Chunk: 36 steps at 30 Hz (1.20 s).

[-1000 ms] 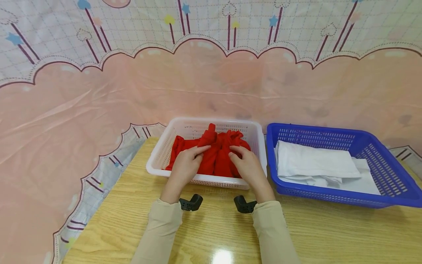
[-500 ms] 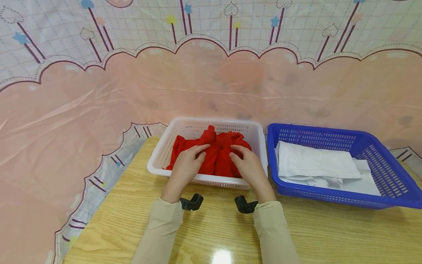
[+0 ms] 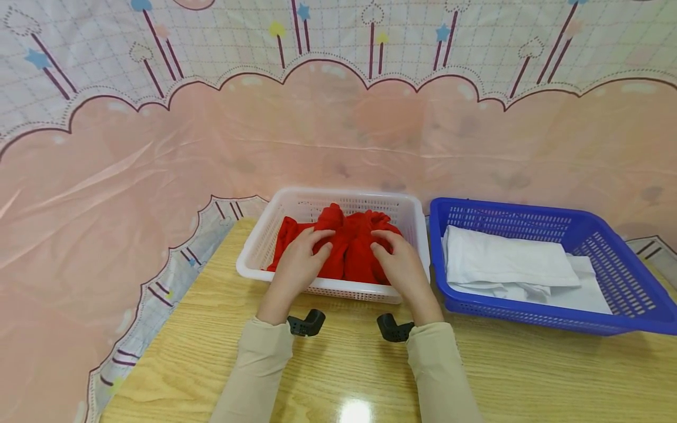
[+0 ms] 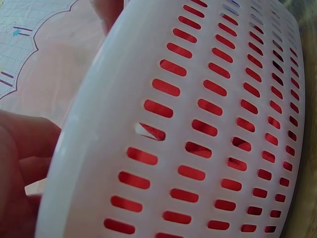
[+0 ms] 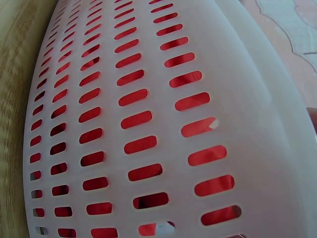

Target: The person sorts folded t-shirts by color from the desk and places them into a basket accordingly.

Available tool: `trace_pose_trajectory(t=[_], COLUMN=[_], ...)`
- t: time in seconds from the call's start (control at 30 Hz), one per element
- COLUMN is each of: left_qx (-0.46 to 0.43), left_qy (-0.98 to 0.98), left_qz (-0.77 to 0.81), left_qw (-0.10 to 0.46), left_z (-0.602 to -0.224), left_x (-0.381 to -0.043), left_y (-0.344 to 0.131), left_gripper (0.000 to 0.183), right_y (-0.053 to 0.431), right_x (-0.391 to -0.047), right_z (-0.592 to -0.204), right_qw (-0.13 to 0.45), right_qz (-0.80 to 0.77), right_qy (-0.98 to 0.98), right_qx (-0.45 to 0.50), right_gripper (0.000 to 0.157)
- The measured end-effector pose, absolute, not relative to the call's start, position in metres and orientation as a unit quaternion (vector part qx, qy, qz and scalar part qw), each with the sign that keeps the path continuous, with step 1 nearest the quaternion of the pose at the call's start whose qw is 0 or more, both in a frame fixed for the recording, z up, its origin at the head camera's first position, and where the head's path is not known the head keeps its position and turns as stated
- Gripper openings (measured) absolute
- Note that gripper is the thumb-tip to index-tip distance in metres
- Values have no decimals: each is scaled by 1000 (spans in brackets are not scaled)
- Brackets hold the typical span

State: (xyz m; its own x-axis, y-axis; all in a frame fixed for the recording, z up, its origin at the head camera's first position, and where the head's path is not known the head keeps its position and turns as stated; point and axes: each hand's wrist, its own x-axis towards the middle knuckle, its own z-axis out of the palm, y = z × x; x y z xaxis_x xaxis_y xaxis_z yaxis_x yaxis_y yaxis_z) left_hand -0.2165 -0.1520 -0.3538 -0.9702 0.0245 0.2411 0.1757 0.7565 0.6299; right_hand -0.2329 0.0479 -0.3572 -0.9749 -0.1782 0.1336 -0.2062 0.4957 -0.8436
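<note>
Crumpled red cloth (image 3: 357, 249) fills much of the white plastic basket (image 3: 349, 287), bunched into raised folds near the middle. My left hand (image 3: 297, 258) reaches over the front rim and rests on the left part of the cloth, thumb and index finger apart. On the right part lies my right hand (image 3: 401, 261), its fingers loosely bent and spread from the thumb. The cloth hides some fingertips. In the left wrist view, the basket's slotted wall (image 4: 148, 89) covers most of the work, with red showing through the holes. The right wrist view likewise shows mostly basket wall (image 5: 163, 109).
To the right stands a blue basket (image 3: 529, 309) holding folded white cloth (image 3: 502, 255). Both baskets sit on a wooden table (image 3: 349, 364), against a patterned curtain (image 3: 328, 129). Black wrist cameras (image 3: 308, 324) stick out inward from both wrists.
The raised red fold between my hands has sunk slightly and shifted a little left. Both hands have barely moved, and the baskets stay where they were.
</note>
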Motion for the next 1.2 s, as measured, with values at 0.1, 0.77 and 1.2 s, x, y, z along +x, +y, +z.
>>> trace_pose_trajectory(t=[0.1,0.77,1.2], left_qx=[-47,-70,-84], left_qy=[-932,-955,-962], left_qz=[-342,-277,-253], left_qw=[113,77,55], left_z=[-354,-354,-356], left_x=[-217,-213,-217], left_y=[-152,-150,-141], left_gripper=[34,34,30], right_y=[48,49,56], right_x=[-233,-233,-230], right_z=[-356,-356,-358], right_qw=[23,58,51], right_qz=[490,520,553], right_qy=[-865,-849,-827], right_qx=[105,81,92], right_gripper=[35,32,28])
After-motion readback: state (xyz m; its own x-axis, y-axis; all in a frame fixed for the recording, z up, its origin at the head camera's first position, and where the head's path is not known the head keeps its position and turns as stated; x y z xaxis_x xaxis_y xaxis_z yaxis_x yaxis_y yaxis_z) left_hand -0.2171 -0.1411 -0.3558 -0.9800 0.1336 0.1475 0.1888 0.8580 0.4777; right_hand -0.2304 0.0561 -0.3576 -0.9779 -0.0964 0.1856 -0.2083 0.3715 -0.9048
